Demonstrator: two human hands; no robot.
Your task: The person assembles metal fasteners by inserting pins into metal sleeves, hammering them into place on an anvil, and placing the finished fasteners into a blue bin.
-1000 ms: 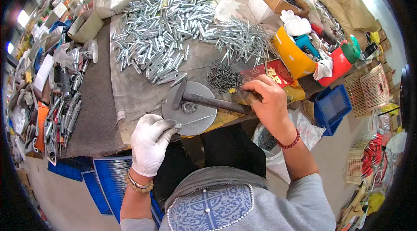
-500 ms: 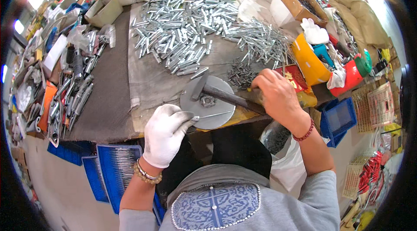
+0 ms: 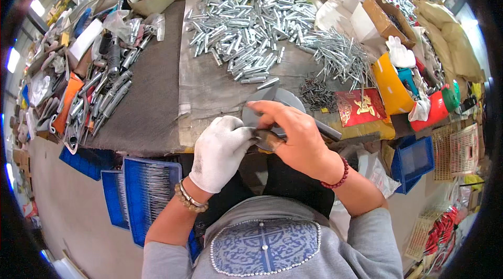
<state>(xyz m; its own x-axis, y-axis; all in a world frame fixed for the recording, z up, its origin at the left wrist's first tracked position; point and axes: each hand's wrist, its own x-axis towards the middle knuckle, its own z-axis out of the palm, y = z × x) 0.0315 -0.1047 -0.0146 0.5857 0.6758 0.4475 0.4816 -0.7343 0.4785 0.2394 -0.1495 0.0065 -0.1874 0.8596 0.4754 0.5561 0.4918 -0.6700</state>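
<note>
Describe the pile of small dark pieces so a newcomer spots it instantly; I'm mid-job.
On the workbench, find the big heap of silver tubes. At its right side is a heap of thin silver rods; just below those, left of the red card, lies the pile of small dark pieces, set apart from both silver heaps by its dark colour.
</note>
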